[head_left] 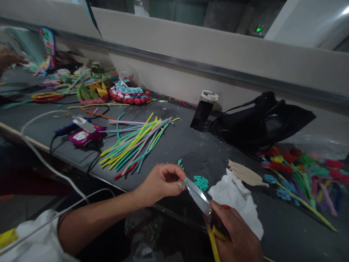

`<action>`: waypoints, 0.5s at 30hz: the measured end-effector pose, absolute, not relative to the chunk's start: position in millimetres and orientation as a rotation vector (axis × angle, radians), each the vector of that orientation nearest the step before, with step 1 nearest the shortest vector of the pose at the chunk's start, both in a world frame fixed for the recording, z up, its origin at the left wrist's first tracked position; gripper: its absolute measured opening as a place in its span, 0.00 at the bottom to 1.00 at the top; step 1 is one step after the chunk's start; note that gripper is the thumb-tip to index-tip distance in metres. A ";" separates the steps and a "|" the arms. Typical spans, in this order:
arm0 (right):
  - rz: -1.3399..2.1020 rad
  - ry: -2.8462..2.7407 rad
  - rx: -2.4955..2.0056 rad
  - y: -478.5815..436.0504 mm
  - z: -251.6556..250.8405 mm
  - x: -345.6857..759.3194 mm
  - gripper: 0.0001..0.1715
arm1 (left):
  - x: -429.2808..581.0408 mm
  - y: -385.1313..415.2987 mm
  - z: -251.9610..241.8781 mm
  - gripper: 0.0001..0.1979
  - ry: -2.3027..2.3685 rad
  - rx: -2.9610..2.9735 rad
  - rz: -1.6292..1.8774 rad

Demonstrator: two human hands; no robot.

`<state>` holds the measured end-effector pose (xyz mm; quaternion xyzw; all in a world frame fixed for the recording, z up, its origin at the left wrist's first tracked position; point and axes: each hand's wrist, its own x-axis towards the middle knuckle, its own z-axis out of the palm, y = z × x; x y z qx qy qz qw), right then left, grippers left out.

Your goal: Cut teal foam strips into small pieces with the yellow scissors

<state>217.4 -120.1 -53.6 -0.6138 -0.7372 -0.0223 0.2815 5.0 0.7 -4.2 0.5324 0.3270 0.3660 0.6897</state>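
Observation:
My left hand [163,180] is closed in a pinch near the table's front edge. Thumb and forefinger hold a short teal pipe cleaner; its end shows at the fingertips, right by the scissor tip, and most of it is hidden. In my right hand [237,231] is a pair of scissors [198,196] with yellow-and-red handles, the blades pointing up and left toward the pinch. Just beyond the blades lies a small pile of cut teal pieces [201,183]. A few more teal bits [180,163] lie behind my left fingers. Crumpled white cloth or tissue [236,198] sits next to my right hand.
Loose coloured pipe cleaners [139,142] spread over the table's middle. A purple device [86,135] with cords stands left. Behind are a phone [201,114], a white-lidded bottle [209,96] and a black bag [259,123]. Fuzzy flowers [305,174] lie right; another person's hand [9,58] shows far left.

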 end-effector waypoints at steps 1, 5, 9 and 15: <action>-0.047 -1.984 -1.635 -120.2 -53.6 217.9 0.21 | 5.2 0.5 -4.1 0.08 0.734 1.188 0.815; -0.038 -1.982 -1.610 -120.5 -52.8 217.6 0.22 | 5.6 0.0 -3.9 0.09 0.730 1.170 0.815; -0.055 -1.977 -1.635 -121.0 -52.3 215.6 0.23 | 4.7 -0.2 -4.9 0.09 0.727 1.163 0.823; -0.101 -1.962 -1.617 -121.7 -54.0 214.8 0.23 | 3.9 0.0 -6.8 0.09 0.699 1.161 0.813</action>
